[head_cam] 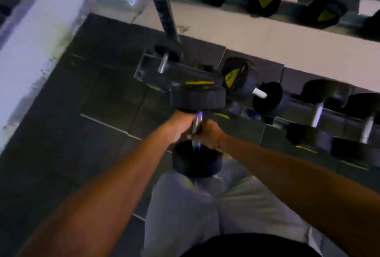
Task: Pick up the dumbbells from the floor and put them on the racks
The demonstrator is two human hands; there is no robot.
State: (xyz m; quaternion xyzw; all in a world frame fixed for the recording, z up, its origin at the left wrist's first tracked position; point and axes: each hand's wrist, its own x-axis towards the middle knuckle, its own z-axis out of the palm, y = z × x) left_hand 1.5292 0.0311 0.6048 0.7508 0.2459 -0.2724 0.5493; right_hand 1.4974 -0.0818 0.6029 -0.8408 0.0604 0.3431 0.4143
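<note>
Both hands, left (180,126) and right (207,133), are clenched around the dumbbell (196,100) handle. Its long axis points straight ahead at the rack (144,67), just beyond the far head.

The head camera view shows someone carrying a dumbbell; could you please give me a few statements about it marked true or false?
1. Both hands, left and right, grip the chrome handle of the black round-headed dumbbell. True.
2. That dumbbell lies on the floor. False: it is held in the air, over the light grey trousers.
3. The lower rack tier is empty. False: several dumbbells rest there.
4. The dumbbell ends carry yellow triangular labels. True.
</note>
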